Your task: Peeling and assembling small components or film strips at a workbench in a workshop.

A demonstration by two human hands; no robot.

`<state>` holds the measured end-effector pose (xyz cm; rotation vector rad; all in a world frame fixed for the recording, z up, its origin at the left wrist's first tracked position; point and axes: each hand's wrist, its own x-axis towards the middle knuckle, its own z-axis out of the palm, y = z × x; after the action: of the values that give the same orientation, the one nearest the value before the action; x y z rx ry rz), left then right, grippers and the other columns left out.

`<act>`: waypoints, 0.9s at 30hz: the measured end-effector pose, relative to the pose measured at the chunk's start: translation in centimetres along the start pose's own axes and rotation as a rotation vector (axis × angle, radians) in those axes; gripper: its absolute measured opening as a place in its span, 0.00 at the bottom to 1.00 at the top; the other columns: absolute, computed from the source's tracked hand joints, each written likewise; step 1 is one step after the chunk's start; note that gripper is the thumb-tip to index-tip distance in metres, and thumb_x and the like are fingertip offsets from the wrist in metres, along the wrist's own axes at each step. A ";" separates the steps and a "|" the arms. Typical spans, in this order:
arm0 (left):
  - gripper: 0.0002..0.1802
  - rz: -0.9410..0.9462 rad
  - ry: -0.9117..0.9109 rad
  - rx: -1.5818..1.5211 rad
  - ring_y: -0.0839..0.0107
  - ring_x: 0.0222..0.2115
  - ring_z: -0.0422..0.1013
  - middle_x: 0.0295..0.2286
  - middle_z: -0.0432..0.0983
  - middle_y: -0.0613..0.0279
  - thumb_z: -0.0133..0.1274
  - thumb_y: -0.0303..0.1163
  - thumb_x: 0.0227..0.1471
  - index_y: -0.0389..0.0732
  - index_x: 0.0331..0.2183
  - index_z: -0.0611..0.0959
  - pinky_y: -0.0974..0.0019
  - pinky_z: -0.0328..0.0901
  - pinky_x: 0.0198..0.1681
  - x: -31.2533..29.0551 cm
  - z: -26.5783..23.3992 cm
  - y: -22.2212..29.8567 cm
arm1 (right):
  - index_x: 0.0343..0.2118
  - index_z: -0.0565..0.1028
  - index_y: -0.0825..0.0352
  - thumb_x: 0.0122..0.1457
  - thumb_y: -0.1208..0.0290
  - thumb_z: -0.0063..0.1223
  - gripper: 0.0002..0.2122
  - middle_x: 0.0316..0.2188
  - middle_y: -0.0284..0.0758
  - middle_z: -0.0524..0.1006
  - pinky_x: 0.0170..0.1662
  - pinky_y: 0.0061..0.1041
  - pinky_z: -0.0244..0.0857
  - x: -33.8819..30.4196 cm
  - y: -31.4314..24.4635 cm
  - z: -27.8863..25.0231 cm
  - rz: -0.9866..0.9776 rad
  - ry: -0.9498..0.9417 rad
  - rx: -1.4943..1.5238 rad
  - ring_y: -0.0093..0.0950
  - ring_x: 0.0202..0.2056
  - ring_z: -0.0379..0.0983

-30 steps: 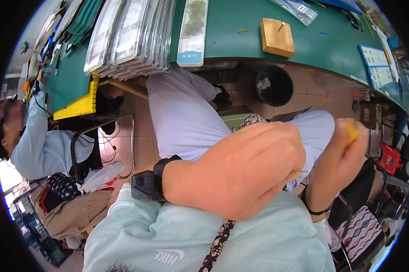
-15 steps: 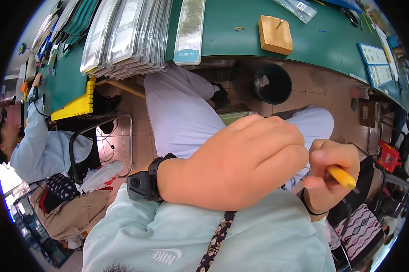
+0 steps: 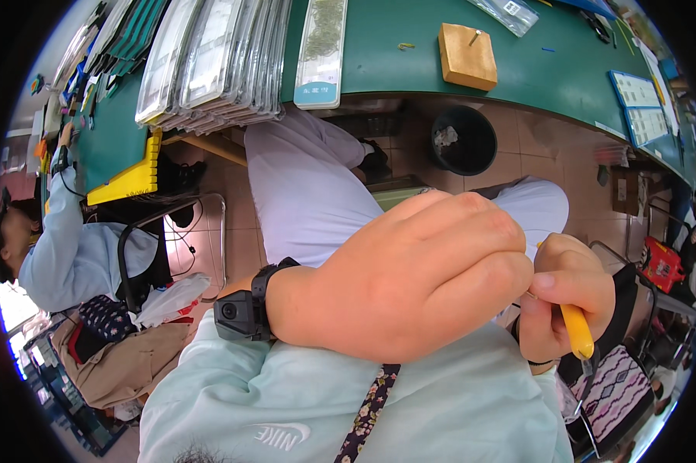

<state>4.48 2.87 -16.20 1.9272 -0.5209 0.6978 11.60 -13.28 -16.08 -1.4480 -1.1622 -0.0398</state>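
Note:
My left hand is held in front of my chest, back upward, with its fingers curled in and their tips hidden. Whatever it may grip does not show. Close against its knuckles is my right hand, closed around a slim tool with a yellow handle. A thin metal-looking end juts from the handle's lower tip. The right thumb and forefinger are pinched together, and something tiny and thin seems to show between them beside the left hand. A black wrist device sits on my left wrist.
On the green table are a stack of clear flat packs, a single pack, a wooden block with an upright nail and a blue-edged card. Below stands a black bin. A co-worker sits at left.
My right hand has turned so the yellow handle points more downward, and its thumb and forefinger have closed together beside the left hand. The left hand has shifted slightly right.

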 end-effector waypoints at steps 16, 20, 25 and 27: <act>0.17 -0.009 -0.023 0.012 0.61 0.20 0.69 0.21 0.70 0.54 0.55 0.15 0.25 0.33 0.27 0.72 0.66 0.63 0.22 0.3 0.1 0.1 | 0.31 0.73 0.67 0.31 0.81 0.56 0.18 0.09 0.28 0.61 0.15 0.23 0.44 0.2 -0.5 -0.4 -0.012 -0.018 -0.229 0.25 0.10 0.53; 0.17 0.024 -0.004 0.044 0.61 0.20 0.69 0.21 0.70 0.54 0.56 0.15 0.25 0.33 0.26 0.72 0.66 0.63 0.21 0.0 0.3 -0.3 | 0.31 0.73 0.67 0.32 0.80 0.56 0.17 0.10 0.28 0.62 0.15 0.23 0.44 0.3 -0.6 -0.5 -0.029 -0.053 -0.282 0.25 0.10 0.53; 0.16 0.062 0.021 0.118 0.61 0.20 0.70 0.21 0.71 0.53 0.56 0.16 0.25 0.33 0.25 0.73 0.66 0.63 0.21 -0.1 0.6 -0.5 | 0.31 0.71 0.71 0.36 0.80 0.54 0.13 0.09 0.29 0.60 0.13 0.22 0.42 0.3 0.0 0.0 -0.161 -0.028 -0.355 0.23 0.08 0.51; 0.16 0.069 0.036 0.134 0.61 0.20 0.70 0.21 0.71 0.53 0.56 0.16 0.26 0.33 0.25 0.73 0.66 0.64 0.21 -0.1 0.8 -0.7 | 0.30 0.71 0.72 0.37 0.80 0.54 0.13 0.09 0.30 0.60 0.13 0.21 0.42 0.4 0.4 0.3 -0.197 0.001 -0.368 0.23 0.08 0.51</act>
<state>5.03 2.46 -16.98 2.0246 -0.5317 0.8287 11.88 -12.73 -16.21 -1.6444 -1.3424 -0.4096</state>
